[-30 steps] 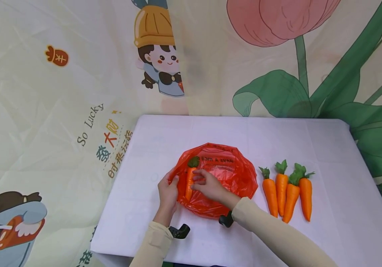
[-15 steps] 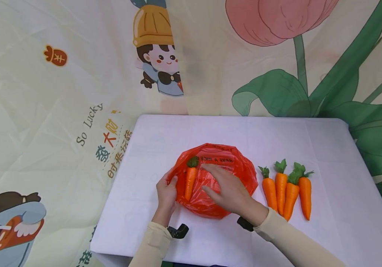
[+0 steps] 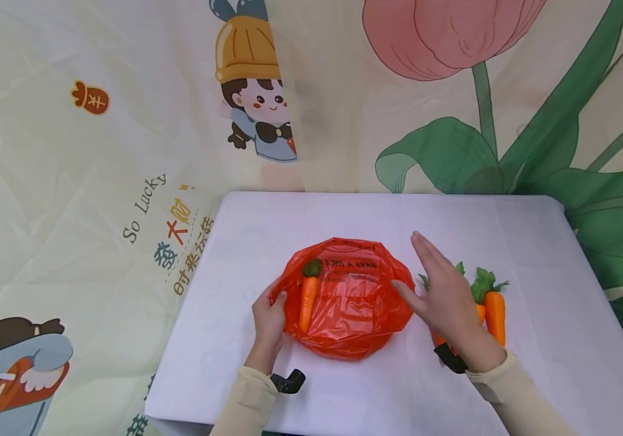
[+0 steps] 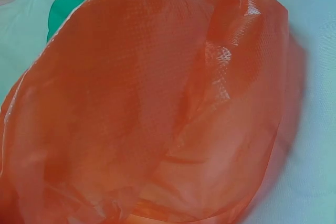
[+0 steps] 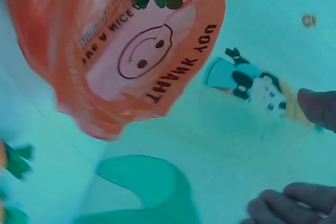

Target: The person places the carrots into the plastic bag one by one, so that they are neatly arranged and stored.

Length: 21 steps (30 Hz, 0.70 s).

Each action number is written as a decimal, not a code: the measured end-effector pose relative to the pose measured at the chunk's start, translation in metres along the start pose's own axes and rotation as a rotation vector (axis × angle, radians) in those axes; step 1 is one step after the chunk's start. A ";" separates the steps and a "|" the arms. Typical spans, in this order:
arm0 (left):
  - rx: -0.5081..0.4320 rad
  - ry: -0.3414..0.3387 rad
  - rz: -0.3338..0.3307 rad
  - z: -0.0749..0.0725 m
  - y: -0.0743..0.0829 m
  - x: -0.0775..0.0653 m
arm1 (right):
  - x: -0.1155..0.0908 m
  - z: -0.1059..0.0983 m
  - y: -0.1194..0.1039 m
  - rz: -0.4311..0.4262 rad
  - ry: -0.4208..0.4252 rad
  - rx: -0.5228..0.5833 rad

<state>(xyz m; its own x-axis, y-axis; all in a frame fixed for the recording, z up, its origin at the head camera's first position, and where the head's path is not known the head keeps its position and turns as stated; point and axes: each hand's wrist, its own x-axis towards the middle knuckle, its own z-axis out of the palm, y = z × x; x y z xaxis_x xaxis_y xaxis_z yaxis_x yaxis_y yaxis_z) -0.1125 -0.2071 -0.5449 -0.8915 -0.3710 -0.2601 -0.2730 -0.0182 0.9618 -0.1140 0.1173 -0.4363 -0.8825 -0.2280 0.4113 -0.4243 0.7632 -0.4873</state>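
Note:
A red plastic bag point(image 3: 352, 315) lies spread on the table, its mouth wide and facing up. My left hand point(image 3: 269, 318) grips the bag's left rim, thumb on the inside. Within the bag, along its left side, lies one orange carrot point(image 3: 308, 303) with a green top. In the left wrist view the red bag point(image 4: 157, 93) fills most of the picture. My right hand point(image 3: 447, 300) is held over the loose carrots point(image 3: 495, 315) to the right of the bag, fingers straight and thumb spread, holding nothing. It hides part of those carrots.
The white table point(image 3: 376, 393) has its far edge against a printed cloth backdrop point(image 3: 338, 109). A black wrist camera point(image 3: 288, 381) sits below the left hand, and another black camera point(image 3: 450, 358) hangs at the right wrist.
My right hand has let go of the carrot inside the bag and moved right, out over the loose carrots. The left hand keeps its hold on the rim.

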 end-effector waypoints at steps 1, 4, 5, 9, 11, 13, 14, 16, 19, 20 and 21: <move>-0.002 -0.002 -0.001 0.000 0.000 0.001 | -0.002 -0.002 0.005 0.064 -0.025 0.024; -0.013 -0.007 0.000 0.001 0.001 0.002 | -0.007 -0.003 0.020 0.262 -0.123 0.056; -0.015 -0.008 0.003 0.002 0.001 0.003 | -0.008 -0.003 0.024 0.321 -0.159 0.056; 0.005 -0.004 0.004 0.002 0.002 0.003 | -0.014 0.004 0.042 0.488 -0.304 0.026; 0.019 0.000 0.003 0.001 0.002 0.003 | -0.018 0.009 0.050 0.535 -0.370 0.012; 0.027 0.001 0.003 0.001 0.002 0.002 | -0.022 0.015 0.056 0.556 -0.413 -0.004; 0.030 0.003 0.002 0.001 0.002 0.002 | -0.024 0.018 0.059 0.561 -0.425 -0.014; 0.033 0.004 0.000 0.001 0.002 0.002 | -0.027 0.023 0.065 0.567 -0.430 -0.038; 0.029 0.003 -0.007 0.001 0.001 0.001 | -0.031 0.029 0.071 0.569 -0.418 -0.066; 0.029 0.003 -0.010 0.001 0.001 0.001 | -0.032 0.031 0.072 0.571 -0.414 -0.075; 0.030 0.002 -0.012 0.000 0.001 0.001 | -0.032 0.032 0.074 0.569 -0.410 -0.081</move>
<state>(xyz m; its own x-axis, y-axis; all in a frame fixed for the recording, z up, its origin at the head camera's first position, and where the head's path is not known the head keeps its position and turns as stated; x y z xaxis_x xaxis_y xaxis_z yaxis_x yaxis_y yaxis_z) -0.1136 -0.2069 -0.5438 -0.8876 -0.3724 -0.2711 -0.2943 0.0058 0.9557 -0.1234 0.1618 -0.5104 -0.9750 0.0227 -0.2212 0.1281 0.8703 -0.4756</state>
